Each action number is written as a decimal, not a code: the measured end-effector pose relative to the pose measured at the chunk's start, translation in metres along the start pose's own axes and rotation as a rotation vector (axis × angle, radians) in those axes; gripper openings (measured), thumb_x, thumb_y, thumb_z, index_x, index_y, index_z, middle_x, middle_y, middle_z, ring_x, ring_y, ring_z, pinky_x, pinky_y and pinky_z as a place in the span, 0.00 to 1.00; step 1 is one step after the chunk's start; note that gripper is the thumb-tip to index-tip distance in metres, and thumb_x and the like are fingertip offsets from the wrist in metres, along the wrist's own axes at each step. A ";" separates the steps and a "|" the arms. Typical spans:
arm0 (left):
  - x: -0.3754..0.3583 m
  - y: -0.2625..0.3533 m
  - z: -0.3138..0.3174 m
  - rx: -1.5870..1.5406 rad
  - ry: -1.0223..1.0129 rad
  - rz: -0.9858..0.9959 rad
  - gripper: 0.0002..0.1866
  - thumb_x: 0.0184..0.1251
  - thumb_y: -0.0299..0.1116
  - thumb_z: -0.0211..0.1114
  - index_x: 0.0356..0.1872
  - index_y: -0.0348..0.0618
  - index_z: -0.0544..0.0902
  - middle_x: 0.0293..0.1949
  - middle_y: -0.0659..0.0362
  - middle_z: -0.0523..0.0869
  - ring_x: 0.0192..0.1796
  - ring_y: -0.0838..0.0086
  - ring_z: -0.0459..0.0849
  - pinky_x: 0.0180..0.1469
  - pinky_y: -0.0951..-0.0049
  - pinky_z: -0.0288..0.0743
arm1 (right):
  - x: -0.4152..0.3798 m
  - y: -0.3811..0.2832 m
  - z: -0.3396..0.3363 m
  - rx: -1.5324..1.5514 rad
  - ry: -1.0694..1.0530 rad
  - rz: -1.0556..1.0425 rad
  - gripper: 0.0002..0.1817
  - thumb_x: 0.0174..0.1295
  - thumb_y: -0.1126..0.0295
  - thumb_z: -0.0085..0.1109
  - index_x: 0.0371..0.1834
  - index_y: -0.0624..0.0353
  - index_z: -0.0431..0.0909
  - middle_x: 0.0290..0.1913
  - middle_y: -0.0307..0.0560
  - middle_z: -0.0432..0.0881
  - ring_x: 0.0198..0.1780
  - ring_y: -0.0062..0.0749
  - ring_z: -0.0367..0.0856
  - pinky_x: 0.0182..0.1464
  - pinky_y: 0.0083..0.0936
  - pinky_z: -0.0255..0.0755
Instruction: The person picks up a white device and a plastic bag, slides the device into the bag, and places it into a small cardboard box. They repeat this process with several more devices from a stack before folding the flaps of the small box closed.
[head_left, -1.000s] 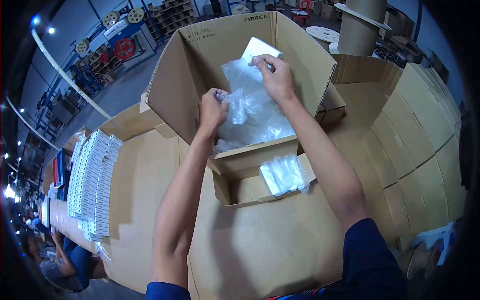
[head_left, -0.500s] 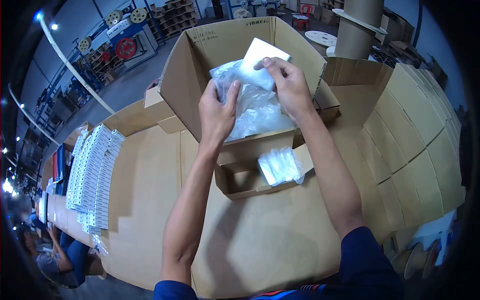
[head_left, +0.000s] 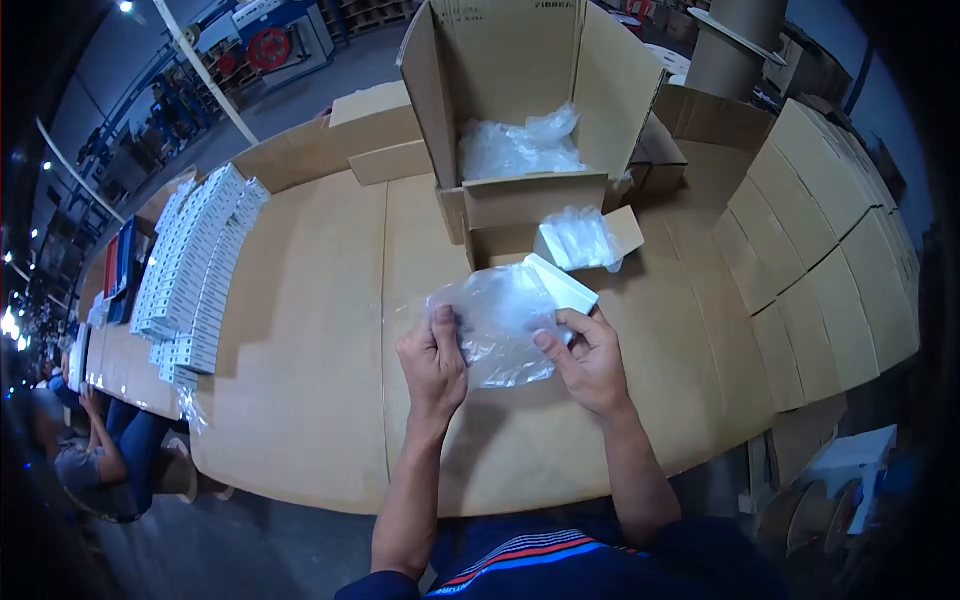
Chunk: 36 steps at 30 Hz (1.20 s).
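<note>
Left hand: the left hand [head_left: 436, 365] has its grip shut, thumb pressed down on the near left side of the clear bag [head_left: 492, 335].
Right hand: the right hand [head_left: 590, 365] has its grip shut on the white block [head_left: 562, 284], thumb near the bag's right edge.
Bag and block: held up over the worktop [head_left: 310, 380], block at the bag's top right; it looks partly inside, but the shiny plastic makes that hard to tell.
Small box: the small box [head_left: 493, 243] is open just past the bag, which hides some of its near side.
In it: wrapped packs [head_left: 578, 240] sit at its right end.
Big box: the big box [head_left: 505, 60] stands tall behind the small box, with loose plastic [head_left: 520, 148] in it.
Left side: a white stack [head_left: 200, 275], well apart from the hands.
Right side: brown boxes [head_left: 840, 250] in a big pile.
Far left: another person [head_left: 92, 460], low down by the worktop's edge.
</note>
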<state>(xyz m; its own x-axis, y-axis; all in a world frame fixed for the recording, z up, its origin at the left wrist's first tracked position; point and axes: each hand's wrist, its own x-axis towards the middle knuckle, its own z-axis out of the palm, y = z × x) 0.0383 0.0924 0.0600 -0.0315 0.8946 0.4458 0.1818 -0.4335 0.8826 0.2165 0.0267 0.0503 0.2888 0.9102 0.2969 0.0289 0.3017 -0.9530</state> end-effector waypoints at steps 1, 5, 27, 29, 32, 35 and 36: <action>-0.010 -0.001 -0.007 0.027 -0.028 0.008 0.24 0.88 0.39 0.53 0.31 0.32 0.84 0.13 0.65 0.72 0.17 0.79 0.71 0.24 0.69 0.66 | -0.011 0.001 0.005 0.098 0.042 0.008 0.11 0.71 0.70 0.72 0.43 0.70 0.86 0.50 0.45 0.76 0.43 0.23 0.78 0.43 0.20 0.74; -0.028 0.010 -0.018 -0.009 0.146 0.103 0.15 0.80 0.40 0.65 0.52 0.38 0.85 0.43 0.50 0.85 0.44 0.68 0.84 0.42 0.66 0.76 | -0.043 0.009 0.010 -0.014 0.037 0.030 0.10 0.71 0.75 0.70 0.45 0.73 0.84 0.54 0.46 0.75 0.49 0.26 0.81 0.51 0.24 0.79; -0.028 0.035 -0.056 0.096 -0.605 0.556 0.09 0.62 0.20 0.76 0.34 0.38 0.81 0.33 0.56 0.88 0.38 0.63 0.87 0.40 0.65 0.81 | -0.087 0.008 -0.007 -0.358 -0.041 0.104 0.20 0.77 0.59 0.62 0.34 0.67 0.83 0.37 0.50 0.76 0.36 0.32 0.74 0.39 0.30 0.70; -0.028 0.027 -0.059 0.033 -0.705 0.440 0.08 0.67 0.21 0.74 0.36 0.37 0.81 0.32 0.53 0.88 0.35 0.63 0.87 0.39 0.65 0.82 | -0.090 -0.002 0.001 -0.456 0.000 0.049 0.19 0.78 0.60 0.62 0.36 0.68 0.83 0.38 0.53 0.77 0.37 0.36 0.76 0.40 0.33 0.72; -0.022 0.038 -0.063 0.059 -0.843 0.166 0.06 0.78 0.28 0.63 0.42 0.35 0.77 0.30 0.47 0.84 0.33 0.56 0.85 0.39 0.59 0.78 | -0.089 -0.010 0.006 -0.480 0.010 -0.081 0.16 0.73 0.63 0.67 0.40 0.70 0.84 0.45 0.59 0.80 0.42 0.46 0.80 0.46 0.36 0.76; -0.020 0.040 -0.064 0.089 -0.808 0.085 0.08 0.82 0.30 0.57 0.43 0.35 0.74 0.30 0.45 0.82 0.33 0.51 0.84 0.39 0.56 0.77 | -0.089 -0.015 0.007 -0.521 -0.005 -0.125 0.15 0.70 0.64 0.71 0.40 0.69 0.84 0.48 0.60 0.81 0.44 0.49 0.81 0.48 0.36 0.78; -0.021 0.039 -0.062 0.071 -0.742 0.066 0.07 0.82 0.29 0.58 0.43 0.35 0.74 0.30 0.45 0.82 0.32 0.53 0.84 0.39 0.57 0.77 | -0.089 -0.017 0.007 -0.540 -0.020 -0.130 0.14 0.69 0.65 0.72 0.40 0.68 0.84 0.48 0.60 0.81 0.45 0.50 0.82 0.48 0.37 0.78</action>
<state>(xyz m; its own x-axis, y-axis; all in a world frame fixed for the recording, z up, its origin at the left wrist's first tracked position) -0.0152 0.0499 0.0938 0.6483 0.7166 0.2573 0.2246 -0.5029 0.8347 0.1833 -0.0571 0.0406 0.2318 0.8820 0.4102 0.5509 0.2285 -0.8026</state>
